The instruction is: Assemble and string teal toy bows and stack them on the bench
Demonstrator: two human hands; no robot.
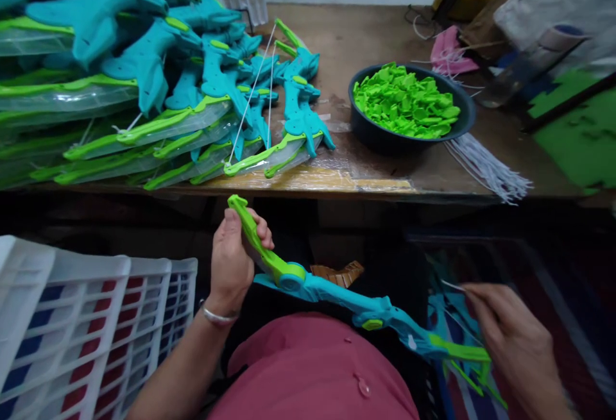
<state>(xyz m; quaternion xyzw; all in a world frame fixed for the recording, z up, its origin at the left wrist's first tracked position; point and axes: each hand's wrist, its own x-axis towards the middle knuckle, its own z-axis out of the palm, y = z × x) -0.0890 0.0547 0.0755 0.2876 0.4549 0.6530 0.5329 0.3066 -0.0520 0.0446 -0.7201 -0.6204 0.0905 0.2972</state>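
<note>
A teal toy bow (346,298) with lime-green limbs lies slantwise across my lap. My left hand (233,253) is closed around its upper green limb, near the tip. At the bow's other end, my right hand (514,333) pinches a short piece of white string (451,285) between thumb and fingers. The bow's lower green limb (462,351) ends just beside that hand. Whether the string is tied to the bow cannot be seen.
Strung toy bows (163,74) are heaped on the left of the wooden table (337,29). A dark bowl (385,141) holds small green plastic pieces, with a bundle of white strings (491,167) beside it. A white plastic crate (101,324) stands to my left; more bow parts (464,314) lie low right.
</note>
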